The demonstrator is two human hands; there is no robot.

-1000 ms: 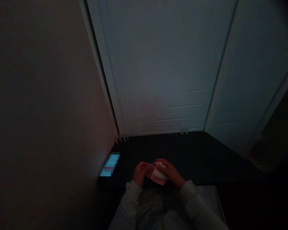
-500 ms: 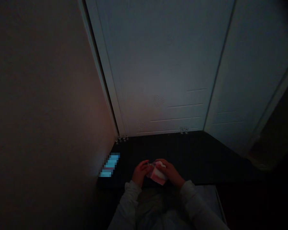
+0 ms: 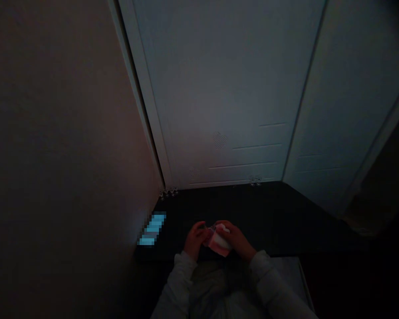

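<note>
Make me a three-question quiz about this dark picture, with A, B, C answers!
1. Where is the glowing blue thing?
A. On the dark surface, left of the hands
B. Up on the door
C. On the person's lap

2. What colour is the small thing in the hands?
A. Green
B. Pink and white
C. Yellow

3. How is the small thing being handled?
A. It lies alone on the floor
B. One hand holds it high up
C. Both hands are on it

Answers: 1 A, it glows beside the wall. 2 B, pink with a white patch. 3 C, the left hand and right hand close round it.
</note>
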